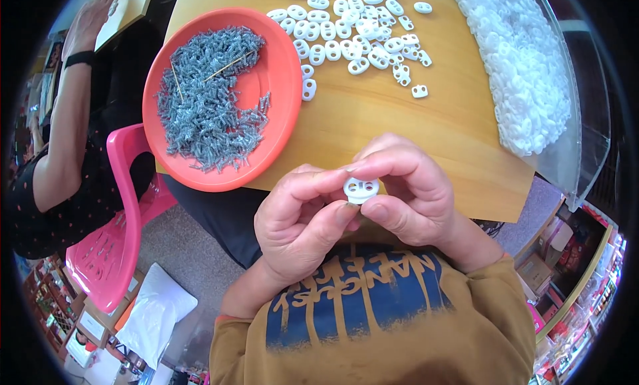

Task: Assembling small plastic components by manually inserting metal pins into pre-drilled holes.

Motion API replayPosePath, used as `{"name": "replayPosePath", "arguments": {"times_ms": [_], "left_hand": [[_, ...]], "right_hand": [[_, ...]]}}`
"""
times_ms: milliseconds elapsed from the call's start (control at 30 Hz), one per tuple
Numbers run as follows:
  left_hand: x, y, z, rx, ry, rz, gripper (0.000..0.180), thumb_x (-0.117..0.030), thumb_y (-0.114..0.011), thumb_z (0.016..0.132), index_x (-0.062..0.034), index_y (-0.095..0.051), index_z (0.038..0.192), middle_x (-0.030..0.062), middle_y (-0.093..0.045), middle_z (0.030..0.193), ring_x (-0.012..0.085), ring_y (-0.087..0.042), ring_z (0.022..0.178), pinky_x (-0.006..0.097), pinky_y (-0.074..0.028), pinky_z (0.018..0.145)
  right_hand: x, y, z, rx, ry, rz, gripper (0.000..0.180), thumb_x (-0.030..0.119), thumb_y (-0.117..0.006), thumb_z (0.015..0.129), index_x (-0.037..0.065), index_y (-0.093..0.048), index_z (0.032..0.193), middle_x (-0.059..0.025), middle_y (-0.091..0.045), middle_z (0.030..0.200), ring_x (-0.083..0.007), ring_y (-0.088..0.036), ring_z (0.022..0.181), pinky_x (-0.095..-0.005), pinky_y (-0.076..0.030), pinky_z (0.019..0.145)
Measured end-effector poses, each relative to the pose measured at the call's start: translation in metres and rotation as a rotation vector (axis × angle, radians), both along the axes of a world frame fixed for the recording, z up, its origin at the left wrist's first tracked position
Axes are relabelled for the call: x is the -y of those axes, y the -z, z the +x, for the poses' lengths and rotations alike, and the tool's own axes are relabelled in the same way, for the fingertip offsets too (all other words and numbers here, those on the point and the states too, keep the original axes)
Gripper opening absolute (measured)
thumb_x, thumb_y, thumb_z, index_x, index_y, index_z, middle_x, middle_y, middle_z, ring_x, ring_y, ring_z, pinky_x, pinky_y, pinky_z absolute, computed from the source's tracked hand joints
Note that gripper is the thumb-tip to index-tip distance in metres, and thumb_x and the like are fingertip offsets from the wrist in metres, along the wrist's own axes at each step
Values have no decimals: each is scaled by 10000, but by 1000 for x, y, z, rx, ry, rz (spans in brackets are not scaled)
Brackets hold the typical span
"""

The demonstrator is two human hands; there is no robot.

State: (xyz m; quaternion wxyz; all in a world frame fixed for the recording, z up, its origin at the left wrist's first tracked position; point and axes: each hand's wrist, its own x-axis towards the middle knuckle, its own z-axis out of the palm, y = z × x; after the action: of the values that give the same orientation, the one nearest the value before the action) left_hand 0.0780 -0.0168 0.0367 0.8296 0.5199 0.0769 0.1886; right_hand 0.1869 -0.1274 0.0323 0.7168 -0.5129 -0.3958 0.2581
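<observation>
- A small white oval plastic cord-stopper with two round holes [361, 189] sits at the centre of the frame, just below the near edge of the wooden table [426, 135]
- The left hand [303, 222] is closed on the stopper's left side; its thumb tip presses up against the underside and its curled fingers meet the left rim
- The right hand [409, 195] is closed on the stopper's right side, with the forefinger arching over the top edge and the thumb tucked beneath, so the piece is pinched between both hands with its holed face turned up
- In the upper left of the frame a round orange plastic tray [283, 72] holds a heap of small grey metal springs [206, 102]
- Loose white plastic stoppers [353, 32] lie scattered at top centre, well apart from the hands
- A big pile of white plastic pieces [526, 65] fills the upper right
- Another person's arm [66, 105] shows at the far left beside a pink plastic chair [120, 205]
</observation>
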Motion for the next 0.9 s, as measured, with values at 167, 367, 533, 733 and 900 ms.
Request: {"name": "replayPosePath", "arguments": {"times_ms": [167,367,533,733,900], "left_hand": [[-1,1,0,-2,13,23,281,43,-545,806,20,-485,1079,81,-518,854,98,-539,680,194,-455,588],[-2,1,2,-2,-3,21,274,52,-533,809,20,-486,1077,82,-523,858,97,-536,676,194,-451,581],[-3,0,4,-14,-12,12,260,53,-532,807,25,-497,1064,87,-532,858,96,-538,672,192,-446,572],[-2,-1,7,-7,-21,-35,249,34,-546,805,28,-505,1050,90,-537,864,99,-541,678,193,-444,572],[-1,-2,9,-27,-17,-75,243,18,-552,808,31,-506,1046,91,-537,864,103,-543,682,192,-444,574]], "right_hand": [[0,-1,0,-50,-18,-1,270,53,-608,778,4,-531,1031,-77,-548,858,-145,-516,714,-259,-424,656],[4,-4,3,-59,-107,-58,299,86,-596,797,-4,-491,1062,-114,-510,969,-172,-496,867,-280,-398,771],[4,-3,4,-23,-84,-53,307,59,-604,784,-2,-492,1064,-113,-526,956,-174,-509,857,-280,-409,756],[4,-3,3,-86,-55,-31,326,4,-617,759,-3,-493,1060,-112,-535,940,-171,-520,838,-275,-419,741],[0,-2,1,-110,50,2,281,17,-643,739,18,-542,1002,-75,-563,833,-145,-548,694,-250,-439,635]]}}
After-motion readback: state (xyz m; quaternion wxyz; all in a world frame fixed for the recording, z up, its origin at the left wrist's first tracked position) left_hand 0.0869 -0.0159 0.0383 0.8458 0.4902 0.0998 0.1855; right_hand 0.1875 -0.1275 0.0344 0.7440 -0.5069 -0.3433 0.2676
